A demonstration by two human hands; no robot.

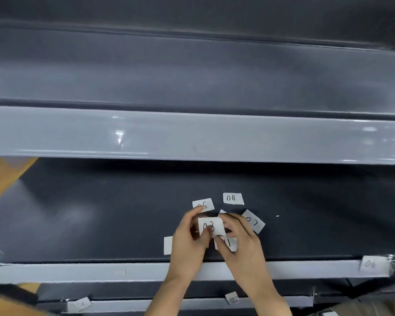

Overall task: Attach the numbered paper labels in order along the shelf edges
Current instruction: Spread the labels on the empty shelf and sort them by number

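Both hands hold a white paper label marked 03 over the dark shelf board. My left hand pinches its left edge and my right hand grips its right side. Loose labels lie around them: 04, 05 partly under my left fingertips, 07 beside my right hand, another under my right thumb, and one left of my left wrist whose number is hidden. A label reading 06 sticks to the shelf's front edge at the right.
A grey shelf edge runs across above, with a deeper shelf behind it. Lower shelf edges carry two more labels. A wooden floor shows at the left.
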